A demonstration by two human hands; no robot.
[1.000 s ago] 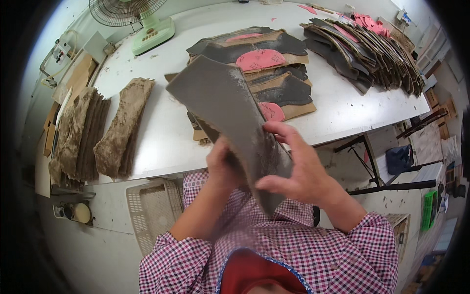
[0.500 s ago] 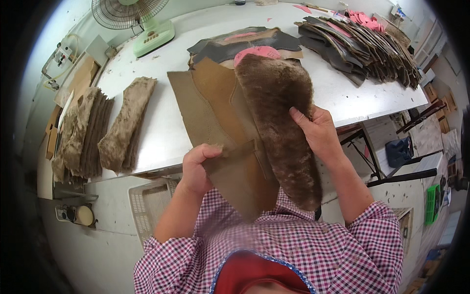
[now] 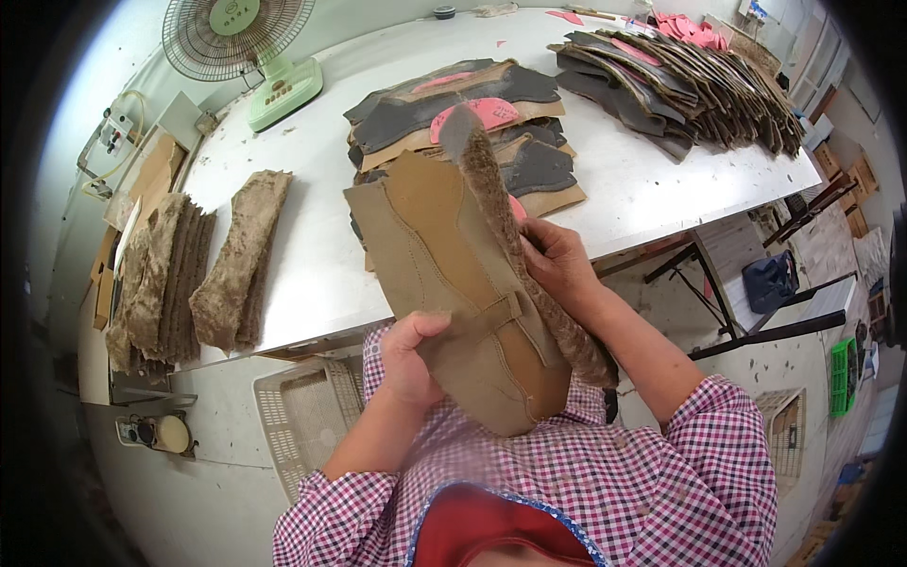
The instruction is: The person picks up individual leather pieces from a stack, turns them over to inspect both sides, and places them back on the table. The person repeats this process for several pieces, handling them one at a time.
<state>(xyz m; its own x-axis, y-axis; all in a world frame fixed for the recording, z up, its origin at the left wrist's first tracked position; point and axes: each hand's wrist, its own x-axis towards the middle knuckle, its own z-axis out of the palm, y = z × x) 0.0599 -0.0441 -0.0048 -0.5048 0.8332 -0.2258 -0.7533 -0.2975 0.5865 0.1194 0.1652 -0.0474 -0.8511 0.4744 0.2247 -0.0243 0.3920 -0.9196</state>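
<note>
Panel [image 3: 446, 295], tan, likely light, floppy; hold by edges. Left hand [image 3: 413, 359] pinches seven-o'clock edge; right hand [image 3: 561, 265] pinches fleece piece [image 3: 497, 194], two o'clock.

At centre left, a lane of white tabletop [image 3: 316, 250] is left between the furry brown strips [image 3: 241, 260] and the stitched tan panel [image 3: 453, 293]; another is left at centre right, below the fanned stack of dark pieces [image 3: 699, 94]. The upper left is blocked by the desk fan [image 3: 236, 38], the upper centre by the grey-and-tan pile [image 3: 406, 123].
</note>
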